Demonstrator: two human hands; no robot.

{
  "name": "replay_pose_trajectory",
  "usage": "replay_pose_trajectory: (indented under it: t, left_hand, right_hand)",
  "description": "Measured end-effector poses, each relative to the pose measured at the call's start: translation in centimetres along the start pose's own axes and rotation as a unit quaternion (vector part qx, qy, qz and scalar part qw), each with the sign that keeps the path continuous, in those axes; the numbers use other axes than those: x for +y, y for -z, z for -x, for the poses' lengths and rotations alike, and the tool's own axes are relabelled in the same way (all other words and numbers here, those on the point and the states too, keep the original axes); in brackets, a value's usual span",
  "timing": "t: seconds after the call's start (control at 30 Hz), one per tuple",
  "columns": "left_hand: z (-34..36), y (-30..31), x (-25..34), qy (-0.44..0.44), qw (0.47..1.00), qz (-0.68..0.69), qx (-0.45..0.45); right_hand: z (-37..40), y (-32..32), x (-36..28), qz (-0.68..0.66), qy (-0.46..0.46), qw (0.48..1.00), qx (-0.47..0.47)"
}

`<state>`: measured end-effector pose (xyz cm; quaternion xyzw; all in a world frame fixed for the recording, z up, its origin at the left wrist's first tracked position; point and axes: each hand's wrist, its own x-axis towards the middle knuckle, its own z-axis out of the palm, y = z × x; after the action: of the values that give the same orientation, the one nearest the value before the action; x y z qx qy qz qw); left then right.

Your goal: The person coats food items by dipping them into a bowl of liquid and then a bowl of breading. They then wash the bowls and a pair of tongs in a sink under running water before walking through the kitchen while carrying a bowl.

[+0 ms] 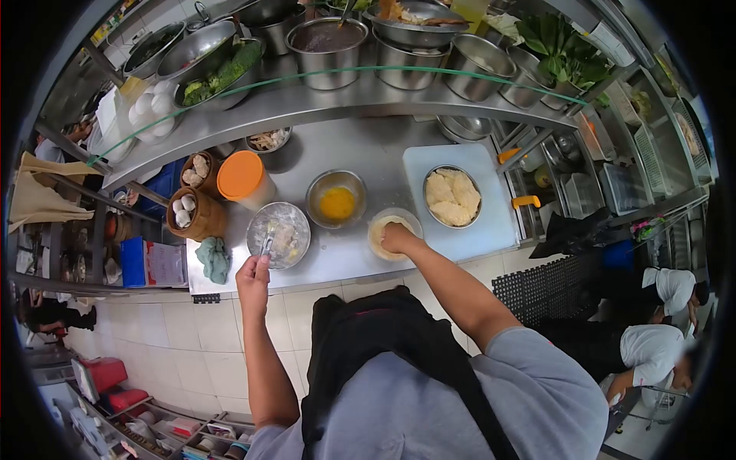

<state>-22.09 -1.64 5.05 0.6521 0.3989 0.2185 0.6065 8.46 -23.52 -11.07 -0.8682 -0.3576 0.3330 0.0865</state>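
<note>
My left hand [254,277] is closed around a slim metal utensil that looks like tongs [267,245], whose far end reaches into a metal bowl [301,222] dusted with white powder and holding a pale, coated piece. Down in a pale round bowl [415,221] of beige crumbs is my right hand [395,237]; its fingers are curled, and what they grip is hidden. Between the two stands a metal bowl [316,192] with beaten yellow egg [337,203]. Right of my right hand, a round metal pan holds pale yellow breaded pieces [452,197] on a white cutting board [498,172].
An orange-lidded tub [241,175], bamboo steamers [205,218] and a green cloth [211,259] occupy the counter's left side. Above the back edge runs a shelf [330,107] with several metal pots, eggs and greens. Co-workers [652,353] stand at the far right.
</note>
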Motion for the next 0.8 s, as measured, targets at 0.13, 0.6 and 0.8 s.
replay_pose_trajectory:
  t: [0.13, 0.6, 0.8]
  left_hand:
    - [-0.4, -0.6, -0.3, -0.006, 1.0, -0.01, 0.002]
    - [-0.5, -1.4, 0.2, 0.0, 1.0, -0.015, 0.0]
    - [-1.2, -2.6, 0.6, 0.016, 1.0, -0.016, -0.012]
  right_hand:
    - [5.0, 2.9, -3.6, 0.009, -0.002, 0.996, 0.094]
    - [6.9, 4.7, -1.8, -0.112, 0.173, 0.963, 0.175]
    - [7.4, 8.2, -1.3, -0.345, 0.089, 0.934, -0.014]
